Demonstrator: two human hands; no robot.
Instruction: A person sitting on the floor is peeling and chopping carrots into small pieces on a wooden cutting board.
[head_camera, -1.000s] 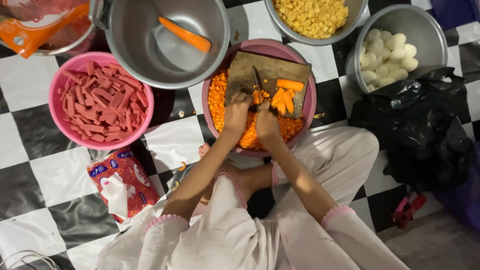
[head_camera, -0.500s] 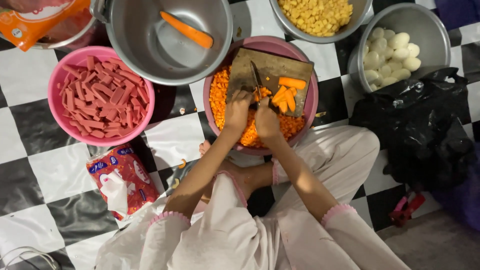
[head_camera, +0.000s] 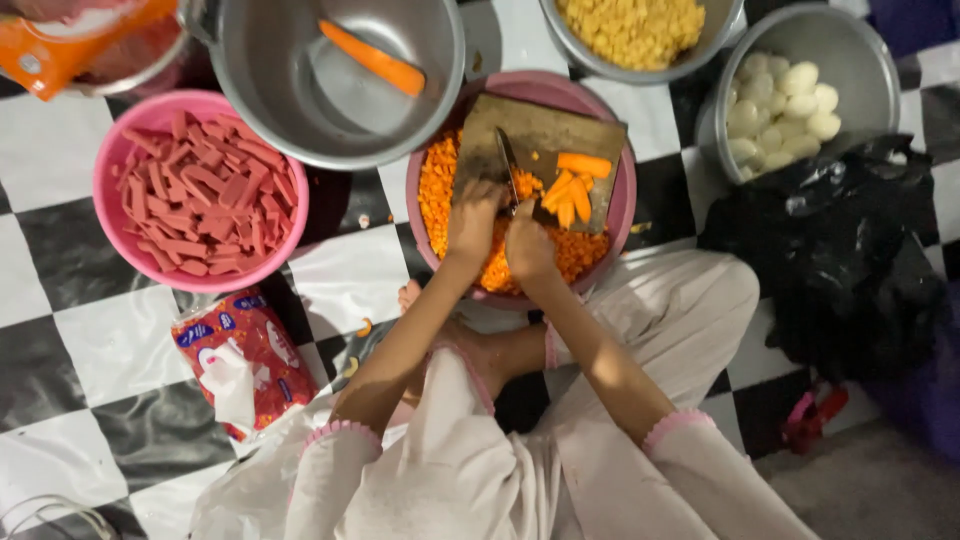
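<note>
Left hand (head_camera: 472, 222) closed round the handle of a knife (head_camera: 507, 166), blade lying across the wooden cutting board (head_camera: 520, 125). Right hand (head_camera: 530, 240) just beside it, fingers bent near the sliced carrot sticks (head_camera: 570, 195); whether gripping a piece or only pressing down, cannot tell. Board resting over a pink basin (head_camera: 622, 205), already well filled with small orange carrot dice (head_camera: 445, 190) underneath and around. One short carrot chunk (head_camera: 585, 163) uncut on the board, one whole carrot (head_camera: 375, 58) waiting in the big steel pot (head_camera: 290, 120) above. By the look of it, most of the chopping done, a little left.

Further out: pink bowl (head_camera: 110, 170) of red sausage strips to the left, steel bowl of yellow kernels (head_camera: 632, 28) at the top, steel bowl of white peeled eggs (head_camera: 785, 105) at upper right. Black plastic bag (head_camera: 830, 250) slumped at the right, opened red wrapper (head_camera: 245, 355) by the knee. All set on a black-and-white chequered floor (head_camera: 60, 300), worked cross-legged, a few scraps scattered close by
</note>
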